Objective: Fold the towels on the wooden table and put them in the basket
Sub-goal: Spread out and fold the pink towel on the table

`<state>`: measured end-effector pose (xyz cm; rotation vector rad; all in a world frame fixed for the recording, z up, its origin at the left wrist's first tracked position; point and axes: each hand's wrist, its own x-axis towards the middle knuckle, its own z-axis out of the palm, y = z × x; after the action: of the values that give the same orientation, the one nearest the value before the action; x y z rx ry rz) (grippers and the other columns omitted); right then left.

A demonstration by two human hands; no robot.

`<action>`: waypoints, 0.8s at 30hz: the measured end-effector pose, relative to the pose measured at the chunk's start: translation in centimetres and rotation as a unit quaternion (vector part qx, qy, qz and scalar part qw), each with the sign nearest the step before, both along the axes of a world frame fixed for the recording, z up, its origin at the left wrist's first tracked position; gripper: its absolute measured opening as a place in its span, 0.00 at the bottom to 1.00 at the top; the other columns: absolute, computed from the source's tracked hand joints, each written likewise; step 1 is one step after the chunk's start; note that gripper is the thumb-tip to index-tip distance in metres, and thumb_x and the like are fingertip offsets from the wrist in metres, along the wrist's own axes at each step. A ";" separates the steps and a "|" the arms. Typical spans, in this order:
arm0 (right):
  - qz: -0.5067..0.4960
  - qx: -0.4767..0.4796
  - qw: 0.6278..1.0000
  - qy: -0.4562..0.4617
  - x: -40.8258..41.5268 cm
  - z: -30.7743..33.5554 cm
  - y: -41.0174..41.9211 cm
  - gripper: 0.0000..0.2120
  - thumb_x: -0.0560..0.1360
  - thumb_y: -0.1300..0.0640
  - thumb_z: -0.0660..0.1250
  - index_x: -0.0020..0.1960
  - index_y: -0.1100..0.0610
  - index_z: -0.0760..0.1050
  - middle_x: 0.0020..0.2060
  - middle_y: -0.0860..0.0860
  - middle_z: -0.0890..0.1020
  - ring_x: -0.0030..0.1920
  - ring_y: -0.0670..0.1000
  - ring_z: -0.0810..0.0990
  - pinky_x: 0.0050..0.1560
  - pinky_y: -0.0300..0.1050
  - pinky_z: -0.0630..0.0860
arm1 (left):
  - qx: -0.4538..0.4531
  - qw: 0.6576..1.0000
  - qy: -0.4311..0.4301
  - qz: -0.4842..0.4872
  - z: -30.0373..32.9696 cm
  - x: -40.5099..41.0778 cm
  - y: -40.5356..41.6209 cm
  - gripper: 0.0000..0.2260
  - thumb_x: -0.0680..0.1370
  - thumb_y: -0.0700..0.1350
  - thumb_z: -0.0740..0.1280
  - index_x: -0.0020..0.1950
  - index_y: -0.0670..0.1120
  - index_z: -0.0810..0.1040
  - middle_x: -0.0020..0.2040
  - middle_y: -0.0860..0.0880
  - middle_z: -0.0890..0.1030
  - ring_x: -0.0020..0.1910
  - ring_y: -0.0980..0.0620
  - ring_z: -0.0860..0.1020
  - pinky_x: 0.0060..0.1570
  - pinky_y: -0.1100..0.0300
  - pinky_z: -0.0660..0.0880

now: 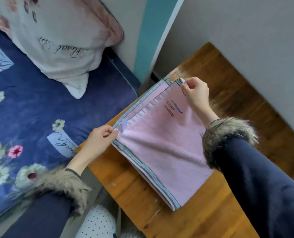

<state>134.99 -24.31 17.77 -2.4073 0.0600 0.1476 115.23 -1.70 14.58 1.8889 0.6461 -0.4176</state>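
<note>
1. We see a bed (31, 103) on the left, covered in a dark blue sheet with pale and pink flowers and small script labels.
2. A wooden worktop (237, 79) fills the right and lower middle, its boards running into a corner of grey wall (245, 23); a teal vertical strip (151, 31) stands where the wall meets the bed.
3. A pale pillow (60, 35) with pinkish floral print and dark script lies at the head of the bed, one corner pointing toward the worktop.
4. A pink towel (163, 148) with blue-grey striped borders lies on the worktop near its bed-side edge, folded into layers; its far half is lifted off the surface while its near half rests flat. We make out a small stitched motif near the far end.
5. Both arms wear dark navy sleeves with fur cuffs (226, 138).
6. The right hand (196, 93) holds the far corner of the towel, its fingers clamped on the striped edge.
7. The left hand (100, 140) holds the towel's bed-side edge, thumb and fingers pinched together on the fabric beside a small white tag.
8. White fabric with dark dots (98, 222) shows at the bottom edge.
</note>
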 end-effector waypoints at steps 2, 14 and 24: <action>0.006 -0.023 1.000 0.015 1.2 -1.2 0.6 0.07 0.75 0.59 0.64 0.49 0.61 0.78 0.41 0.50 0.77 0.44 0.48 0.73 0.43 0.38 0.66 | 0.037 0.999 0.012 0.010 -1.3 -0.2 0.5 0.08 0.76 0.46 0.66 0.43 0.42 0.78 0.39 0.51 0.78 0.38 0.57 0.73 0.35 0.71 0.67; 0.141 -0.132 0.977 0.092 5.4 -6.1 3.7 0.08 0.73 0.62 0.64 0.47 0.67 0.75 0.41 0.54 0.74 0.43 0.51 0.70 0.41 0.42 0.62 | 0.106 0.994 0.011 0.005 -4.7 0.3 0.6 0.04 0.75 0.43 0.68 0.41 0.46 0.76 0.47 0.50 0.71 0.48 0.53 0.72 0.48 0.65 0.64; 0.121 -0.062 0.988 0.072 4.8 -4.8 3.6 0.05 0.74 0.62 0.64 0.46 0.64 0.75 0.39 0.53 0.74 0.38 0.48 0.69 0.34 0.34 0.63 | 0.076 0.996 0.043 -0.016 -3.7 1.2 0.8 0.03 0.76 0.44 0.67 0.44 0.46 0.75 0.42 0.54 0.71 0.38 0.60 0.71 0.34 0.70 0.64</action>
<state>139.81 -20.76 13.00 -2.5171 -0.1629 0.4427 116.46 -0.88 10.89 2.0372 0.7230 -0.4829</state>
